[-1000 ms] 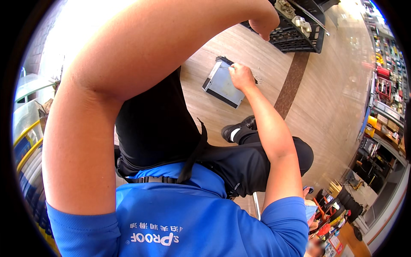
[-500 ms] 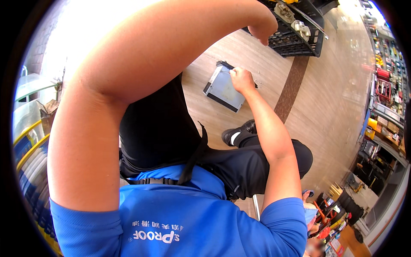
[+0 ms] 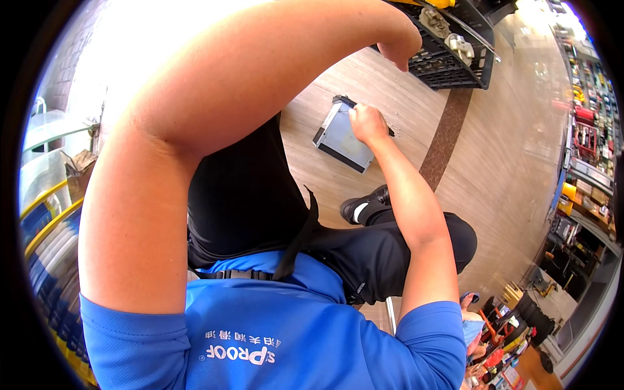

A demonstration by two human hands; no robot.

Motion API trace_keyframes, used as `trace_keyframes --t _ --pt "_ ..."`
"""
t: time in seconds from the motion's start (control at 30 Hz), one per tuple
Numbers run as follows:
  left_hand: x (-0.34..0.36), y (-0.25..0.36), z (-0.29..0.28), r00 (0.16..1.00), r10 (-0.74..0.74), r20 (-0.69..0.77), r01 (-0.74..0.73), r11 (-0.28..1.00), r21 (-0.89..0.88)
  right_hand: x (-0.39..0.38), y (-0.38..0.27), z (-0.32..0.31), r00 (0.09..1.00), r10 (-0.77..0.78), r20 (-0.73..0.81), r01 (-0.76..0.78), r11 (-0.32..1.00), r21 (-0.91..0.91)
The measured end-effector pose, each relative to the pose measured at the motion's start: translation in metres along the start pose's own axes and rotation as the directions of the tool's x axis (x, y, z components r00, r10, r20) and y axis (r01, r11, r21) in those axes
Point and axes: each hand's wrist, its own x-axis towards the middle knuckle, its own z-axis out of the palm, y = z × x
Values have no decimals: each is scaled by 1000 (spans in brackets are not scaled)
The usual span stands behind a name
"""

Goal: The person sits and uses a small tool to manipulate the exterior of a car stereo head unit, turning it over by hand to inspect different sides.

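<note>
Our right hand [image 3: 368, 123] is over the grey box [image 3: 343, 140]; beyond the box, our left hand [image 3: 401, 49] is near the black crate [image 3: 448, 78]. We cannot tell either grip's state.

There are 2 hands [image 3: 368, 123] — 1 grey box [image 3: 344, 138].

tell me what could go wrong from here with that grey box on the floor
The right hand is at the far edge of the grey box, so a slip might scrape or pinch its fingers. A hard pull could slide the box toward the black shoe nearby. The left hand appears close to the black crate, so it might bump it; its fingers are mostly hidden.
</note>
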Motion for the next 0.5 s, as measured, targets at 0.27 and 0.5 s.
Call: trace_keyframes --t 0.27,0.5 --pt "11 -3 6 1000 25 -9 -24 997 78 2 -26 -10 996 28 86 -17 992 -123" --pt "-7 -9 -1 999 26 33 -27 999 27 7 -24 -9 992 51 119 -28 982 -185"
